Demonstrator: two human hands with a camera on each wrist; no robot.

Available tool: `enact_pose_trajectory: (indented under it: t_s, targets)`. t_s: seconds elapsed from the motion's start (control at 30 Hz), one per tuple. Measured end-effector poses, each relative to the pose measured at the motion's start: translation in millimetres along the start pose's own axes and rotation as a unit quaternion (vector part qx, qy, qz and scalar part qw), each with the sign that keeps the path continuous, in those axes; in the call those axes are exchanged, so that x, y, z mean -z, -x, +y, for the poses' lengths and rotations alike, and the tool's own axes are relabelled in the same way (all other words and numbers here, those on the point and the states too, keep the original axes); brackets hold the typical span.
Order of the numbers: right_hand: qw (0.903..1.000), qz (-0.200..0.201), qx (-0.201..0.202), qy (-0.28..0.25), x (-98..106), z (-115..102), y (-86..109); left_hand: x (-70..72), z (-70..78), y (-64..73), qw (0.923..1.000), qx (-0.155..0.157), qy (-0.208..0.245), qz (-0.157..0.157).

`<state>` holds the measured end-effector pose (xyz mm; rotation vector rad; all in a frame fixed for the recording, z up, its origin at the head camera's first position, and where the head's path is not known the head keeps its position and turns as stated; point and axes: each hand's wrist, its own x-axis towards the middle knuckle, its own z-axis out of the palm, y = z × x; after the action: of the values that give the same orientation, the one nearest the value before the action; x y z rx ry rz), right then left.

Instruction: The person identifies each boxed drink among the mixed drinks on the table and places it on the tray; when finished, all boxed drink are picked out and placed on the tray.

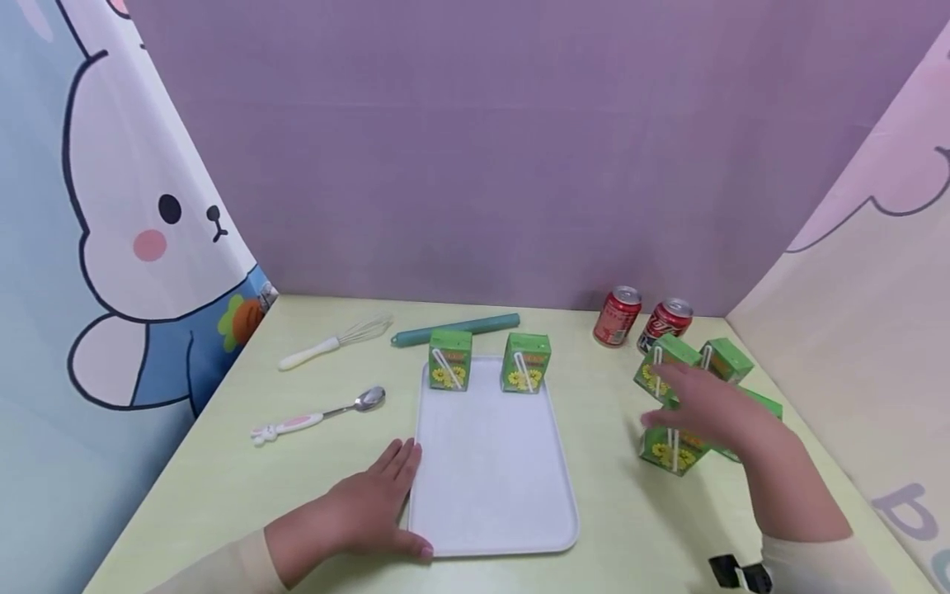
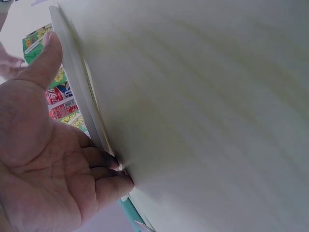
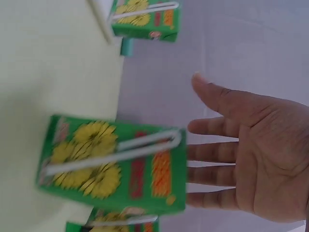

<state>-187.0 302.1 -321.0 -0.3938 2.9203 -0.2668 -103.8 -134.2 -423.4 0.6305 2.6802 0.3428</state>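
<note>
A white tray [image 1: 490,470] lies on the table with two green drink cartons [image 1: 449,360] [image 1: 525,363] standing at its far end, each with a white straw on its front. My left hand [image 1: 364,507] rests along the tray's left edge, fingers straight and thumb at the near corner. To the right, several more green cartons stand grouped. My right hand [image 1: 708,408] is over them, partly hiding some. In the right wrist view its thumb is spread and its fingers extend behind the nearest carton [image 3: 108,164], without curling round it.
Two red soda cans [image 1: 618,317] [image 1: 665,322] stand at the back right, behind the grouped cartons. A whisk [image 1: 336,342] and a spoon [image 1: 319,417] with a rabbit handle lie left of the tray. Behind the tray is a teal stick [image 1: 456,328]. Fabric walls enclose the table.
</note>
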Motion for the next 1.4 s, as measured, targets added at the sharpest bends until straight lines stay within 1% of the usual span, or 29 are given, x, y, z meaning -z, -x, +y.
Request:
enact_pose_trajectory:
  t_s: [0.1,0.23,0.27,0.33,0.43,0.57,0.77,0.9,1.03,1.17,1.27,1.4]
  targets:
    - [1.0,0.003,0.007,-0.001,-13,14,6.2,0.0,0.1,0.8,1.0,0.002,0.003,0.001]
    - [0.9998,-0.003,0.003,-0.021,-30,27,10.8,0.1,0.1,1.0,1.0,-0.002,0.006,0.004]
    - [0.9997,-0.006,-0.004,-0.022,-33,29,11.0,-0.1,0.1,0.9,1.0,-0.003,0.005,0.005]
    - [0.9996,-0.01,-0.012,-0.023,-37,31,10.9,-0.3,0.0,0.6,1.0,-0.005,0.005,0.005]
    - [0.9998,-0.006,-0.013,-0.013,-40,30,9.3,-0.8,-0.2,0.5,1.0,-0.005,0.006,0.004]
    - [1.0,0.002,-0.002,-0.007,-39,24,5.8,-2.3,-1.6,0.8,1.0,-0.005,0.004,0.004]
    - [0.9997,0.007,0.021,-0.01,-37,6,-3.1,-3.1,-2.3,0.2,1.0,-0.003,0.005,0.002]
    - [0.9987,0.022,0.046,-0.008,-34,-12,-8.6,-3.3,-2.4,-0.1,1.0,-0.002,0.006,0.003]
    - [0.9974,0.03,0.065,-0.008,-28,-32,-12.2,-3.3,-1.5,-0.6,1.0,-0.002,0.005,0.001]
    - [0.9959,0.038,0.082,0.004,-22,-54,-17.7,-3.0,-1.5,-0.9,1.0,0.0,0.004,-0.001]
    - [0.9941,0.044,0.099,0.008,-21,-72,-23.4,-2.3,-1.6,-0.7,1.0,0.003,0.003,-0.004]
    - [0.9922,0.04,0.118,0.006,-21,-98,-32.9,-1.5,-1.3,-1.3,0.9999,0.009,0.006,-0.008]
